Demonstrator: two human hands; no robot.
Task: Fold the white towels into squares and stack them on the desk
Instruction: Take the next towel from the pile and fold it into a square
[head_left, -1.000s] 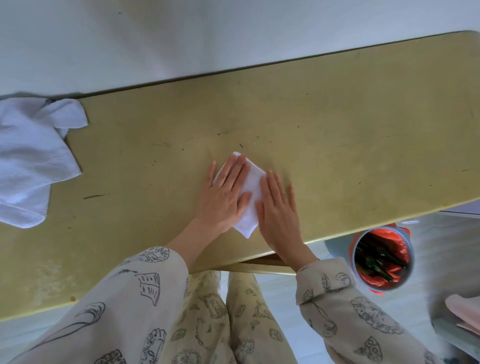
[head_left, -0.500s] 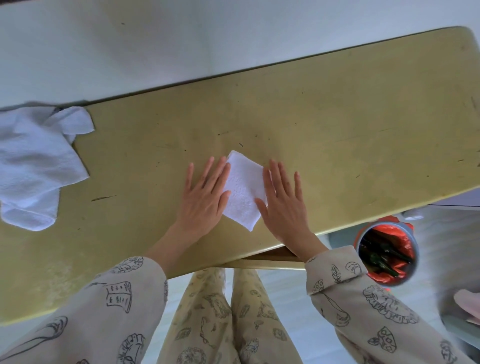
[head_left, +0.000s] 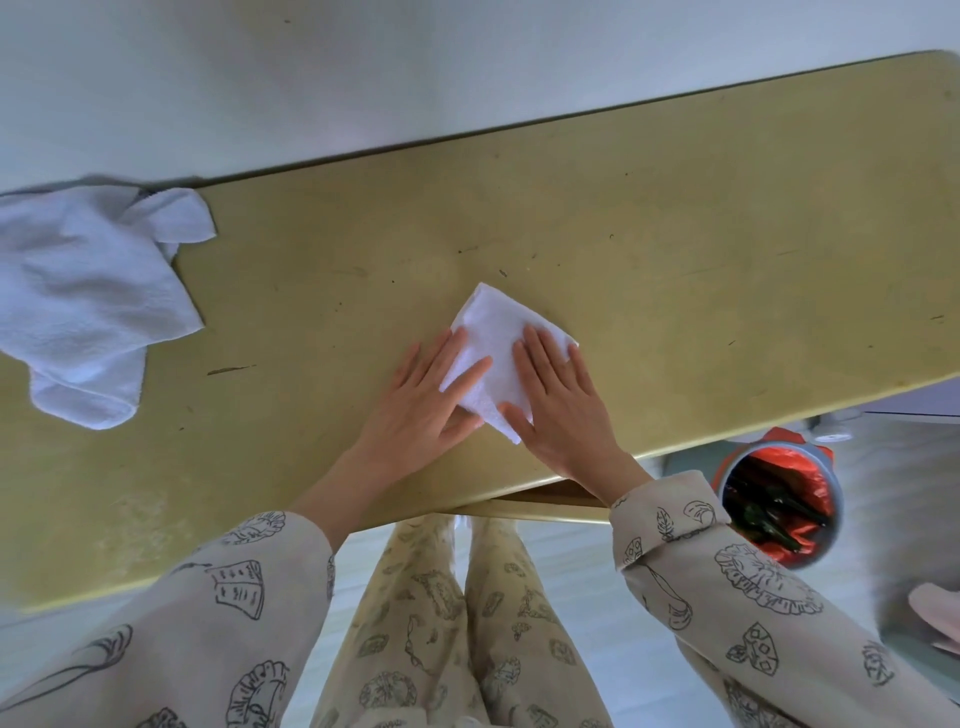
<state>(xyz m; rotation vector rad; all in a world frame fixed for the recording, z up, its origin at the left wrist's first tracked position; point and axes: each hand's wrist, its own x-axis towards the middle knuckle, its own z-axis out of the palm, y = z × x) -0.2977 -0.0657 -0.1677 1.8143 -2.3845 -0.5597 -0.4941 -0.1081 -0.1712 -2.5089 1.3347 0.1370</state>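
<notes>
Two white towels lie on the yellow-green desk (head_left: 675, 218), well apart. At the far left, against the back edge, sits the loose towel (head_left: 83, 301), crumpled, unfolded and partly past the left edge of view. Nothing touches it.

Moving right, near the front edge at the middle of the desk, the folded towel (head_left: 498, 353) lies as a small square turned corner-on, like a diamond. The left hand (head_left: 423, 405) rests flat on its left side with straight fingers, palm partly on the desk; its thumb seems to lie at the towel's near-left edge, though I cannot tell whether it tucks under. The right hand (head_left: 563, 410) lies flat on the right side, fingers spread and straight, thumb along the near edge. Neither hand is grasping; both are released and pressing down.

Further right, below the desk edge, a grey bin (head_left: 779, 504) with a red liner stands on the floor.

By my reading, the step in hand is pressing and smoothing the finished square so the creases hold. This first towel looks done or nearly so. The next move would call for lifting both palms cleanly without dragging the layers, leaving the square as the base of the stack, then reaching far left for the loose towel.
</notes>
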